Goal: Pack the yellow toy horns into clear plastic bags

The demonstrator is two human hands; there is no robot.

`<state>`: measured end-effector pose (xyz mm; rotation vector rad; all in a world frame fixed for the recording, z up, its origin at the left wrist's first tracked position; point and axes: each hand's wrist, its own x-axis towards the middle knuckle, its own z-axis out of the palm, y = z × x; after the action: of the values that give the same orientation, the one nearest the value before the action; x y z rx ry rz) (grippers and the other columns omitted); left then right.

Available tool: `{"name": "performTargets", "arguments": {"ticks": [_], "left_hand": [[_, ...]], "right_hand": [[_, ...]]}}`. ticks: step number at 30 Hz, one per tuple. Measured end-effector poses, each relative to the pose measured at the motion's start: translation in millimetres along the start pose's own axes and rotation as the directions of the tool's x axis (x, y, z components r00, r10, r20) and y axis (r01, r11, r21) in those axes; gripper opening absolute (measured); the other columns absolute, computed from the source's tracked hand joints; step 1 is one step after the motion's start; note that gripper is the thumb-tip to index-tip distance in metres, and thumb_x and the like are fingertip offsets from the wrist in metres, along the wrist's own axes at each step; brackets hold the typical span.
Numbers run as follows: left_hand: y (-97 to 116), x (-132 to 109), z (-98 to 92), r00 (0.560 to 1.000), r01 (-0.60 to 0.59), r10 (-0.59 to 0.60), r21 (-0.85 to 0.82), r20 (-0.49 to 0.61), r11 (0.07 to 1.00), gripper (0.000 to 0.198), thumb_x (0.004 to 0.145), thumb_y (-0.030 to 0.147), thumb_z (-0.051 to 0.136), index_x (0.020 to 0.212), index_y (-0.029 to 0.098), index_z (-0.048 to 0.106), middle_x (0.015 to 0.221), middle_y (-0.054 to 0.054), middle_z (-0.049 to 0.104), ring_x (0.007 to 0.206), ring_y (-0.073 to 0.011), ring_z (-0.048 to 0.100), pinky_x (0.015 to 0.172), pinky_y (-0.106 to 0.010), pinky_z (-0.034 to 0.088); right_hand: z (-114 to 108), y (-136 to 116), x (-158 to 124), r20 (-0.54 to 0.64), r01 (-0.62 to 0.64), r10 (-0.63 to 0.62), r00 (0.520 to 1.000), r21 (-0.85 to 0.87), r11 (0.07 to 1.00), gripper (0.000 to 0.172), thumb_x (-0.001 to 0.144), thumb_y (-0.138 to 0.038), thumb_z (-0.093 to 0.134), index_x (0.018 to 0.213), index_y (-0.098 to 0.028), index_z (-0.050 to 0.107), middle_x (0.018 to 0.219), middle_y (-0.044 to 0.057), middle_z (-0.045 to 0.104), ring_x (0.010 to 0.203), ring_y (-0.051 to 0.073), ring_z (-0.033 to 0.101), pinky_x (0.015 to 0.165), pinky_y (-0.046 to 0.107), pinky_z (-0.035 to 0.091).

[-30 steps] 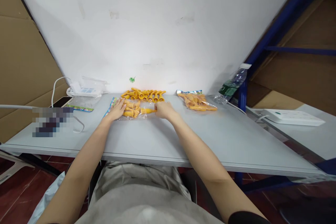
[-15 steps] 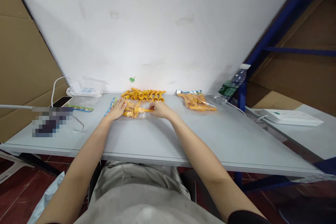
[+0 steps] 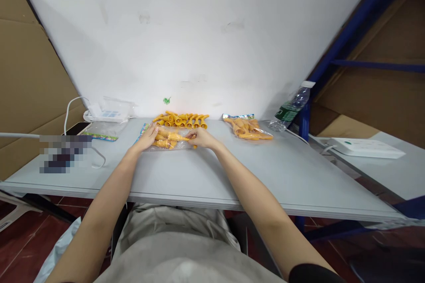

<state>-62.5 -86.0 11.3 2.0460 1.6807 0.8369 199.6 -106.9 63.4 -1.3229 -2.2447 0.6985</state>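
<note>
A clear plastic bag with orange horn-shaped pieces inside lies on the grey table in front of me. My left hand lies flat on the bag's left end, fingers stretched out. My right hand is at the bag's right end, fingers pinched on an orange piece that points into the bag's mouth. Just behind the bag, a row of loose orange pieces lies against the white wall.
A filled bag of orange pieces lies to the right, with a plastic water bottle leaning beyond it. At left are empty bags, a white power strip with cable, and a phone. A second power strip rests on the neighbouring table.
My right hand has slid left toward the bag, pushing the orange piece further into it. My left hand has stayed on the bag.
</note>
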Motion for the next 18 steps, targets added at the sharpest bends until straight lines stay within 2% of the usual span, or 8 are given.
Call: {"name": "performTargets", "arguments": {"ticks": [4,10,14,18], "left_hand": [[7,-3,-2.5,1.0,-0.007,0.007,0.001,0.018,1.0,0.063,0.092,0.053,0.016,0.145,0.02,0.028,0.153,-0.003,0.023,0.142,-0.018,0.011,0.116,-0.039,0.011],[14,-4,-3.5,1.0,0.001,-0.001,-0.022,0.031,1.0,0.068,0.092,0.057,0.012,0.145,0.017,0.028,0.153,-0.004,0.022,0.142,-0.0177,0.011,0.116,-0.035,0.012],[18,-7,-3.2,0.999,-0.02,0.023,-0.071,0.04,0.997,0.065,0.092,0.057,0.014,0.145,0.022,0.029,0.152,-0.001,0.025,0.142,-0.0171,0.011,0.116,-0.035,0.012],[22,-8,-0.8,0.999,-0.024,0.026,-0.071,0.028,0.997,0.063,0.092,0.054,0.015,0.144,0.022,0.032,0.152,-0.001,0.025,0.142,-0.017,0.013,0.116,-0.034,0.013]], "right_hand": [[0,3,1,-0.039,0.007,-0.009,0.999,-0.047,0.999,0.023,0.062,-0.007,0.059,0.079,-0.013,0.073,0.077,0.002,0.071,0.069,0.014,0.06,0.064,0.021,0.043],[-1,7,3,-0.056,0.02,-0.015,0.998,0.099,0.995,0.024,0.064,-0.011,0.059,0.084,-0.012,0.073,0.07,0.001,0.068,0.061,0.011,0.055,0.062,0.022,0.043],[9,8,4,-0.031,0.086,-0.083,0.996,0.084,0.993,0.019,0.066,-0.017,0.061,0.081,-0.013,0.072,0.068,0.0,0.066,0.061,0.011,0.053,0.06,0.02,0.04],[21,3,4,-0.011,0.154,-0.154,0.988,0.051,0.987,0.014,0.069,-0.027,0.064,0.076,-0.016,0.069,0.068,-0.002,0.066,0.067,0.013,0.056,0.06,0.018,0.039]]}}
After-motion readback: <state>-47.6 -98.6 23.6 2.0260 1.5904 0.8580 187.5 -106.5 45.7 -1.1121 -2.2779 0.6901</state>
